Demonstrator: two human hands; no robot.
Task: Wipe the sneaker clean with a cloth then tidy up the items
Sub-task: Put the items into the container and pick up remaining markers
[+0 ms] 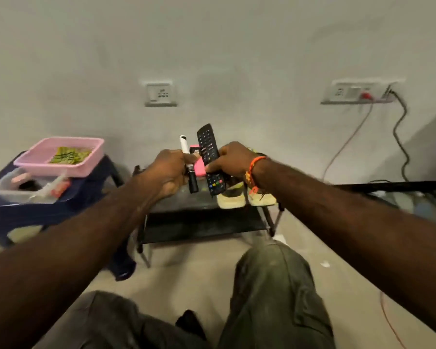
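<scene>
The sneakers [244, 195] are sitting on the low black rack [202, 222], under the raised hands. The right hand [233, 159] is gripping the remote [210, 157] and, seemingly, a pink item [199, 167]; the left hand [166, 172] is clasping a marker [188, 162] — likely gathered for the pink tray [61, 157].

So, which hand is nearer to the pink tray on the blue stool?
The left hand: the pink tray lies just to its left. The right hand, holding the remote, is farther right.
</scene>
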